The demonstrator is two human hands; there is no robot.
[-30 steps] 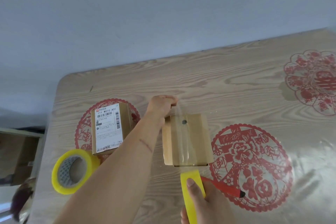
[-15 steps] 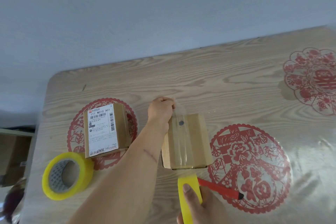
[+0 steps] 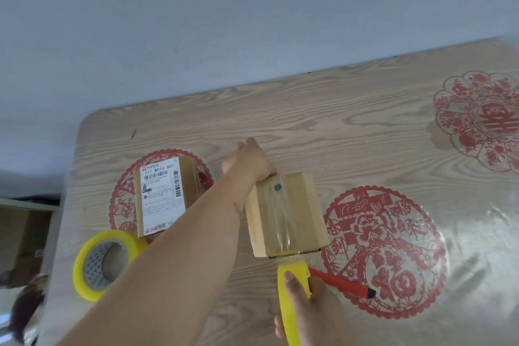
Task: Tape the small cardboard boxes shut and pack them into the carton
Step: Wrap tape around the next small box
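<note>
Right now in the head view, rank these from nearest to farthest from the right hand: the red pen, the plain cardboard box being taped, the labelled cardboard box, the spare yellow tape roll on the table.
Measured from the right hand:
1. Red pen, just beside it on its right.
2. Plain cardboard box being taped, directly beyond it.
3. Labelled cardboard box and spare yellow tape roll, both far left; too close to call.

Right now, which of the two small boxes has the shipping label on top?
The left box, standing by the loose tape roll. The other box, under the left hand, shows bare cardboard with clear tape and a dark dot.
</note>
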